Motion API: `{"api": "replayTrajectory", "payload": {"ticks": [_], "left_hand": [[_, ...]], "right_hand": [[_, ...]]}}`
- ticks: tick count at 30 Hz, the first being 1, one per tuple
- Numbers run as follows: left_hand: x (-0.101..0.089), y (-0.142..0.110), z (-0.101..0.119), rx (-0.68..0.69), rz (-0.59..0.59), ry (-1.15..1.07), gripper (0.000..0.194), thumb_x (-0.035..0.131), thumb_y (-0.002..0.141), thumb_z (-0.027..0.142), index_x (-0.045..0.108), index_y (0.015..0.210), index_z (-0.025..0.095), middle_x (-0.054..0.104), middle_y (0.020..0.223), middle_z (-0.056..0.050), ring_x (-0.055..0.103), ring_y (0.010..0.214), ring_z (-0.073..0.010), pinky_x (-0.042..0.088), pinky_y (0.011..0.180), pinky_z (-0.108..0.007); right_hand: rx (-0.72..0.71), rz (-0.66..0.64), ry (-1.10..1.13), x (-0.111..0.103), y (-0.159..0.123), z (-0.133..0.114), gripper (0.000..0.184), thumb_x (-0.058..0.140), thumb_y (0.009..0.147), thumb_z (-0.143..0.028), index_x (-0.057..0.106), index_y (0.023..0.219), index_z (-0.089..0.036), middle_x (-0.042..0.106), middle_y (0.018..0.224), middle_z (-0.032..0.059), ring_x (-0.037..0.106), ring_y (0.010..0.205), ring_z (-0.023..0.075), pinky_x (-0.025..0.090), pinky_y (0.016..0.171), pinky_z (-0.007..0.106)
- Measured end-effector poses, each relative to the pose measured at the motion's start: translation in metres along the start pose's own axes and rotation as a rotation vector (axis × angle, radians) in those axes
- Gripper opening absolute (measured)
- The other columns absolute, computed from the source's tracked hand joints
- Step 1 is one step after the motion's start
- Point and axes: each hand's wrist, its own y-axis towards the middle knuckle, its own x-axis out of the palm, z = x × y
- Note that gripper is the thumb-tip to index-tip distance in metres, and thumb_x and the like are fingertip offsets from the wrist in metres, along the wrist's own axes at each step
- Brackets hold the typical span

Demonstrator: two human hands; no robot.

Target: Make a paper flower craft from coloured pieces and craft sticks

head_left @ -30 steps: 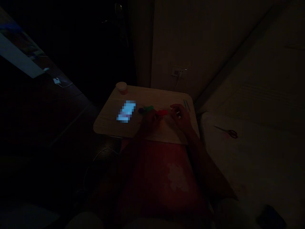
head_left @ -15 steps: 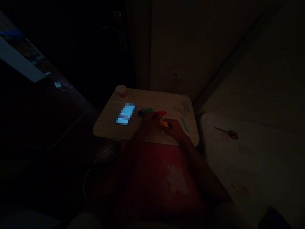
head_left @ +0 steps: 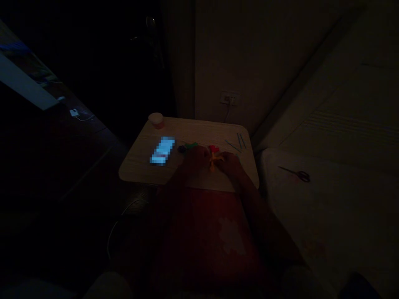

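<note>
The room is very dark. On a small wooden table (head_left: 140,166), my left hand (head_left: 195,160) and my right hand (head_left: 230,162) meet over a small orange piece (head_left: 213,160), and both seem to pinch it. A red lump (head_left: 213,148) lies just behind it, with a green lump (head_left: 190,146) and a dark purple lump (head_left: 181,148) to the left. The fingers are hard to make out in the gloom.
A lit phone (head_left: 162,151) lies on the table's left half and a small lidded tub (head_left: 156,120) stands at its back left corner. Several thin blue-green sticks (head_left: 238,142) lie at the back right. Scissors (head_left: 295,173) rest on the pale surface to the right.
My right hand came from the sticks at the back right toward the middle, picked up the orange piece and now meets my left hand over it. The view shifted slightly.
</note>
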Motion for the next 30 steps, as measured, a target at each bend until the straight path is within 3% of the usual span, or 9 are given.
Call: {"api": "replayTrajectory", "payload": {"ticks": [2,5,8,13,17,21,26,30], "left_hand": [[-0.003,-0.005,0.003,0.04,-0.032,0.063,0.012,0.066,0.082,0.027,0.074,0.079,0.019,0.072,0.088,-0.009,0.063,0.075,-0.0219,0.046,0.071,-0.033],[-0.007,-0.01,0.007,0.103,-0.087,0.133,0.01,0.066,0.083,0.025,0.074,0.086,0.02,0.072,0.101,-0.011,0.064,0.086,-0.0237,0.048,0.079,-0.034],[-0.009,-0.011,0.009,0.148,-0.123,0.181,0.011,0.064,0.085,0.023,0.073,0.088,0.019,0.072,0.102,-0.011,0.065,0.089,-0.0256,0.047,0.08,-0.036],[-0.014,-0.009,0.011,0.074,-0.11,0.189,0.013,0.065,0.082,0.016,0.072,0.091,0.02,0.073,0.092,-0.01,0.065,0.082,-0.0249,0.047,0.074,-0.035],[-0.018,-0.012,0.011,0.07,-0.146,0.256,0.016,0.063,0.086,0.024,0.074,0.097,0.019,0.072,0.103,-0.011,0.066,0.091,-0.0247,0.048,0.081,-0.035],[-0.016,-0.014,0.015,0.023,-0.09,0.35,0.026,0.052,0.095,0.027,0.074,0.102,0.015,0.07,0.11,-0.014,0.066,0.099,-0.0254,0.048,0.086,-0.036],[-0.004,-0.002,0.023,-0.109,0.041,0.312,0.032,0.049,0.1,0.033,0.073,0.098,0.013,0.072,0.102,-0.017,0.068,0.101,-0.0283,0.049,0.087,-0.038],[0.004,0.005,0.023,-0.175,0.079,0.121,0.021,0.06,0.094,0.032,0.073,0.092,0.015,0.075,0.096,-0.015,0.07,0.096,-0.0281,0.051,0.085,-0.038]], "right_hand": [[0.02,0.045,-0.084,-0.005,-0.004,-0.005,0.026,0.07,0.078,-0.033,0.075,0.097,-0.015,0.077,0.091,0.0115,0.069,0.08,0.0227,0.049,0.067,0.03],[0.009,0.008,-0.15,-0.012,-0.01,-0.012,0.026,0.07,0.081,-0.038,0.074,0.096,-0.016,0.077,0.09,0.012,0.069,0.079,0.0234,0.046,0.066,0.03],[0.001,-0.011,-0.173,-0.015,-0.015,-0.015,0.03,0.065,0.087,-0.043,0.074,0.093,-0.015,0.076,0.088,0.0121,0.068,0.078,0.0228,0.043,0.064,0.03],[-0.008,-0.102,-0.122,-0.013,-0.016,-0.013,0.03,0.062,0.089,-0.042,0.075,0.09,-0.015,0.074,0.081,0.0079,0.064,0.072,0.0189,0.038,0.06,0.027],[-0.002,-0.192,-0.163,-0.018,-0.016,-0.016,0.039,0.061,0.089,-0.051,0.073,0.08,-0.016,0.068,0.071,0.0044,0.058,0.066,0.0158,0.033,0.056,0.025],[0.036,-0.074,-0.281,-0.026,-0.011,-0.019,0.04,0.061,0.089,-0.054,0.073,0.08,-0.016,0.071,0.076,0.007,0.06,0.068,0.0176,0.034,0.057,0.026],[0.029,0.115,-0.285,-0.024,0.008,-0.01,0.029,0.054,0.092,-0.035,0.075,0.094,-0.015,0.076,0.091,0.0124,0.067,0.08,0.022,0.044,0.067,0.029],[-0.012,0.072,-0.206,-0.013,0.02,-0.001,0.023,0.062,0.085,-0.031,0.077,0.095,-0.017,0.077,0.089,0.0099,0.069,0.081,0.0227,0.048,0.071,0.03]]}}
